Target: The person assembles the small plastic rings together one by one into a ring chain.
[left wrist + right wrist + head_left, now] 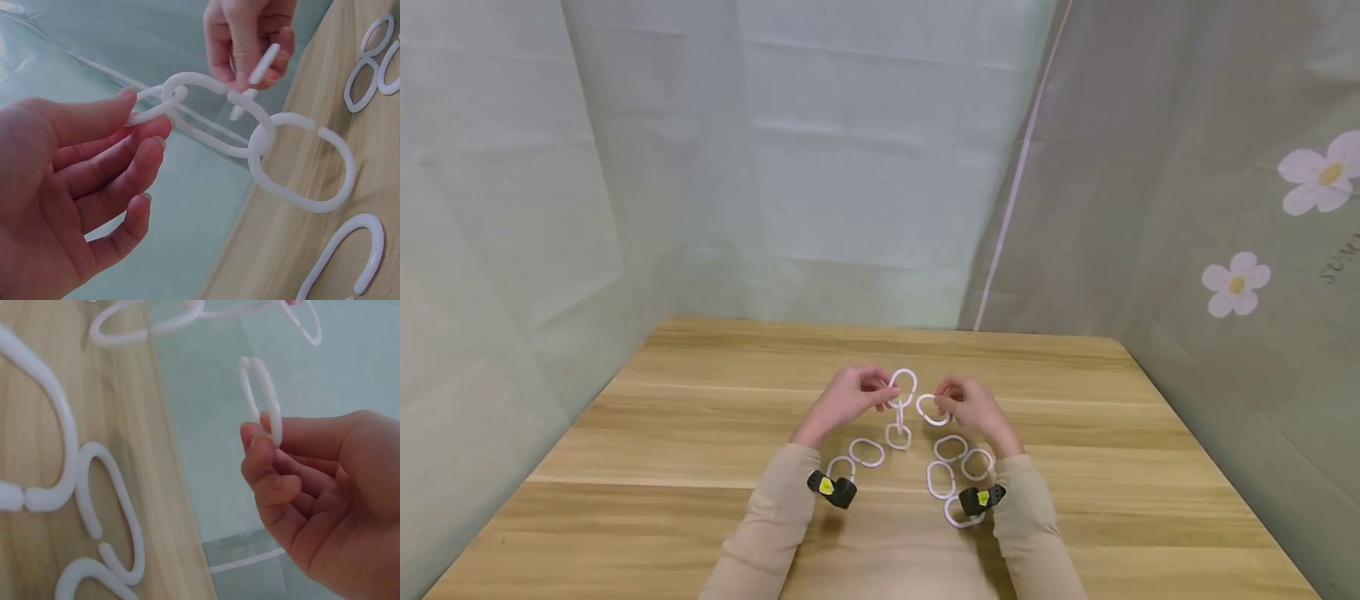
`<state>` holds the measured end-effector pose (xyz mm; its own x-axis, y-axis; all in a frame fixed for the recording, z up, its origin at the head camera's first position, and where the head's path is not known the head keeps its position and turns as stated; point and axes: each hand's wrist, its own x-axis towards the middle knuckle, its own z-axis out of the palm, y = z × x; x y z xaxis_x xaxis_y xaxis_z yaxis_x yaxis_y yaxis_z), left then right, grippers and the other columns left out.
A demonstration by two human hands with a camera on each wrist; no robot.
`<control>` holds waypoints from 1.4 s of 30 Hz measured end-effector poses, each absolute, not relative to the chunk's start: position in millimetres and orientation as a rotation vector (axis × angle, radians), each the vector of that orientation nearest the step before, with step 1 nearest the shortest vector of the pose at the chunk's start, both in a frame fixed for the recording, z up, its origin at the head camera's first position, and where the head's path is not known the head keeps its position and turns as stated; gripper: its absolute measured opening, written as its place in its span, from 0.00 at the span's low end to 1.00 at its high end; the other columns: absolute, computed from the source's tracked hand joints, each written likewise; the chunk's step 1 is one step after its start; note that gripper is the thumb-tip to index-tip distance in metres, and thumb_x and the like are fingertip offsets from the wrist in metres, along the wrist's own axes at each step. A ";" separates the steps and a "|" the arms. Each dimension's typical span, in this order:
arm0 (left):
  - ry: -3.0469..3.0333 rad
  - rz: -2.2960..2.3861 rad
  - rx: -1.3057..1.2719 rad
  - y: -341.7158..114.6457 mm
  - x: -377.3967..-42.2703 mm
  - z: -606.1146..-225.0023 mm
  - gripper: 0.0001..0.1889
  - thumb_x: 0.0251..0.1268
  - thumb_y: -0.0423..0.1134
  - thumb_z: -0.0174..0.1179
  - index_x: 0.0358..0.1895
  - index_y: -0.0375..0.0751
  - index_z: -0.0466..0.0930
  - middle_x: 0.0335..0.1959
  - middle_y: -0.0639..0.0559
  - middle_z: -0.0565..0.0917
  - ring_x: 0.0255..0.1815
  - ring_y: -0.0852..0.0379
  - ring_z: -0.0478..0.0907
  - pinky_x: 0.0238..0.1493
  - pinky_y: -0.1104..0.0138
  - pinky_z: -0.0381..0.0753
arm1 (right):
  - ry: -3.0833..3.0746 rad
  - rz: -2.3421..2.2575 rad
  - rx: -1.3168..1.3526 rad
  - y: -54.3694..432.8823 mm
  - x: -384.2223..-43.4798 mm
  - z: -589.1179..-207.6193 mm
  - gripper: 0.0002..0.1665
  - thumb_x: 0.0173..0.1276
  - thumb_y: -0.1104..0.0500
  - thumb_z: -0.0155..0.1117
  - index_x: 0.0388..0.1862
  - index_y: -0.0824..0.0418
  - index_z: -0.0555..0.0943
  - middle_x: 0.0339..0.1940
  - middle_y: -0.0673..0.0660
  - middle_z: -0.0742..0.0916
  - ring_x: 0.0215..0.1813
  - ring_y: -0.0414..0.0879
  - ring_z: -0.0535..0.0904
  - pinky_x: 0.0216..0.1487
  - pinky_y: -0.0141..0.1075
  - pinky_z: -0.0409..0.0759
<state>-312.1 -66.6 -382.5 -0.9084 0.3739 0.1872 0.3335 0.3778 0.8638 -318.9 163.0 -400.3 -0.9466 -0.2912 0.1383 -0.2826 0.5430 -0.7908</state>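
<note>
My left hand (848, 398) pinches the end link of a short chain of white plastic C-shaped links between thumb and forefinger. From that pinched link (153, 117), a middle link (200, 78) and then an end link (350, 165) hang in the left wrist view, each with a small gap in its ring. To the right, my right hand (973, 406) holds a single white link (272, 394) by its lower end with thumb and fingertips. This link stands apart from the chain, its other fingers curled below it in the right wrist view.
Loose white links lie on the wooden table (700, 417): one link (867, 465) and another link (841, 457) near the left forearm, and a cluster with a link (951, 436) by the right wrist. Pale cloth (865, 167) hangs behind the table's far edge.
</note>
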 end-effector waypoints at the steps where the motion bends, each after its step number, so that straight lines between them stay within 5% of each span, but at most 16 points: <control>1: 2.577 1.596 0.665 -66.7 -312.5 -382.1 0.07 0.63 0.37 0.63 0.40 0.37 0.82 0.29 0.44 0.87 0.28 0.55 0.82 0.41 0.49 0.81 | 2.745 -1.444 -0.502 162.6 -319.6 -399.1 0.04 0.67 0.67 0.60 0.36 0.69 0.78 0.24 0.63 0.83 0.24 0.42 0.74 0.25 0.31 0.73; 18: 2.513 1.543 0.849 -64.9 -314.1 -380.3 0.07 0.63 0.37 0.63 0.37 0.35 0.80 0.31 0.42 0.86 0.27 0.61 0.79 0.38 0.55 0.83 | 2.574 -1.657 -0.300 159.3 -322.6 -385.5 0.09 0.69 0.65 0.59 0.44 0.70 0.77 0.28 0.64 0.83 0.22 0.40 0.73 0.24 0.29 0.72; 33: 2.560 1.458 0.906 -61.3 -313.6 -380.6 0.07 0.62 0.38 0.65 0.35 0.38 0.80 0.28 0.46 0.85 0.28 0.57 0.79 0.32 0.71 0.78 | 2.529 -1.666 -0.358 159.6 -321.7 -385.3 0.10 0.69 0.66 0.58 0.45 0.72 0.76 0.25 0.60 0.82 0.20 0.38 0.72 0.19 0.26 0.65; 42: 2.559 1.434 0.890 -60.7 -313.9 -384.1 0.06 0.62 0.38 0.65 0.35 0.40 0.80 0.29 0.49 0.84 0.30 0.58 0.80 0.34 0.70 0.80 | 2.524 -1.658 -0.360 158.1 -320.1 -384.4 0.10 0.69 0.65 0.59 0.45 0.71 0.77 0.25 0.60 0.82 0.20 0.40 0.72 0.20 0.26 0.65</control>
<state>-313.9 -60.7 -384.1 -0.8287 0.5196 0.2080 0.4486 0.3943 0.8020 -320.1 158.1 -384.4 -0.9670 -0.2505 0.0457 -0.1413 0.3788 -0.9146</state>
